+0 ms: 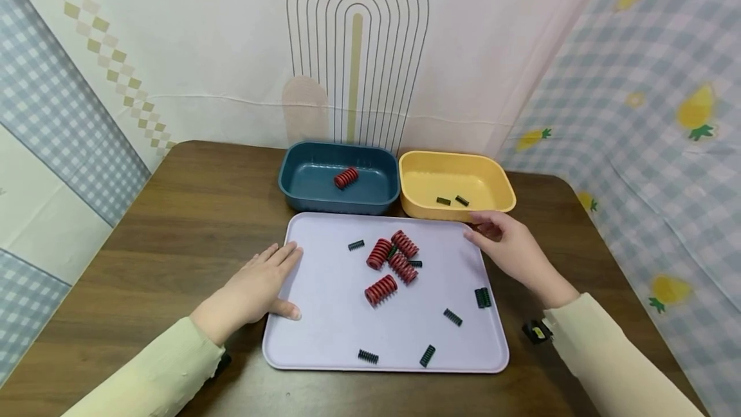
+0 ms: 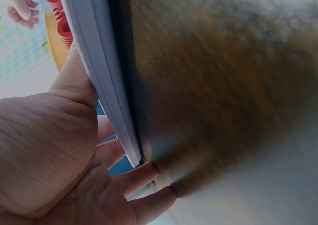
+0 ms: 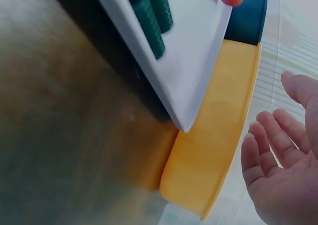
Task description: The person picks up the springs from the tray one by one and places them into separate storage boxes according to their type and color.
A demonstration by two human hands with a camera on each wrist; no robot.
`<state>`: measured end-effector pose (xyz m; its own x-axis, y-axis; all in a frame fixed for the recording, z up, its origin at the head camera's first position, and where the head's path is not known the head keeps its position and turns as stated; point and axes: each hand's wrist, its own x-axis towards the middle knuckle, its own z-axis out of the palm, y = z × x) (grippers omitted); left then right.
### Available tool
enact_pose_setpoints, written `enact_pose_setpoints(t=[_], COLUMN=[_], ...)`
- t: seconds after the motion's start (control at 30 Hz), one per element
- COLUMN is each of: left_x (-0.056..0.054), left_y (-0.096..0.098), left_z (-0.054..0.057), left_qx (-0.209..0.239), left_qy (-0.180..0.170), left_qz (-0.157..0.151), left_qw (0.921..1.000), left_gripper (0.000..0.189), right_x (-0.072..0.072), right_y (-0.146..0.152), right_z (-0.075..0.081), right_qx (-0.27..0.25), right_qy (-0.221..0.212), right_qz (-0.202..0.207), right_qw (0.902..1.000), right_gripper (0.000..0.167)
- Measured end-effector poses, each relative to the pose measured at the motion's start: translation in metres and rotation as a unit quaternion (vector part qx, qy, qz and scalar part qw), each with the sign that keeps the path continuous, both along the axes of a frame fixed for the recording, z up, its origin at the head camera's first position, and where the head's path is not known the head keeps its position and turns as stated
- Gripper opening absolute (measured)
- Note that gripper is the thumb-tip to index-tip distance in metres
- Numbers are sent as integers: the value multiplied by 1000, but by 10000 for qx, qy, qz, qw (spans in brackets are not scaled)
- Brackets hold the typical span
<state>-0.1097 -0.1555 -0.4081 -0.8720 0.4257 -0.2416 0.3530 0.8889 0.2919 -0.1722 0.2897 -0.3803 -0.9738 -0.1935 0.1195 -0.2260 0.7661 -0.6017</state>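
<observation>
A lilac tray [image 1: 324, 333] holds several red springs [image 1: 381, 290] grouped near its middle and several small dark green springs [image 1: 453, 317] scattered about. My left hand [image 1: 255, 285] rests at the tray's left edge, fingers spread and fairly straight; in the left wrist view the thumb lies along the rim. Over the tray's far right corner is my right hand [image 1: 512, 246], its fingers loosely bent and holding nothing. The right fingertips overlap the front wall of a yellow bin [image 1: 480, 211] in the head view. Two dark green springs [image 1: 483, 298] lie side by side at the tray's right edge.
Behind the tray, a dark blue bin [image 1: 301, 179] with one red spring [image 1: 346, 177] inside stands beside the yellow bin, which contains two small dark springs [image 1: 461, 201]. All stand on a brown wooden table [image 1: 191, 211], with patterned cloth [image 1: 231, 50] hanging behind.
</observation>
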Motion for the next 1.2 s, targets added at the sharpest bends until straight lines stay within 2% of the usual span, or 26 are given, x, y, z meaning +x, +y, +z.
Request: enact_pose_setpoints(t=[0.1,0.33,0.7,0.93,1.2], left_x=[1,3,2,1,-1], left_y=[-1,-2,-1,-1,0], left_z=[-1,-4,-2,-2,-2], left_qx=[42,121,83,80,44], left_qy=[-31,-89,-34,-1,12], left_qz=[24,61,32,5,-32], left_qw=[10000,9999,10000,10000,10000], left_gripper=[108,108,108,108,108], right_x=[10,31,55,64,64], right_y=[1,9,24,28,31], right_z=[-2,-11,-19,-24,-26], right_qx=[31,249,524,734,902], right_qy=[-231,-441,-725,-766,-740], right_qz=[91,313,590,921,1143], right_qw=[9997,9982,9942,9901,9866], right_gripper=[52,56,55,58,47])
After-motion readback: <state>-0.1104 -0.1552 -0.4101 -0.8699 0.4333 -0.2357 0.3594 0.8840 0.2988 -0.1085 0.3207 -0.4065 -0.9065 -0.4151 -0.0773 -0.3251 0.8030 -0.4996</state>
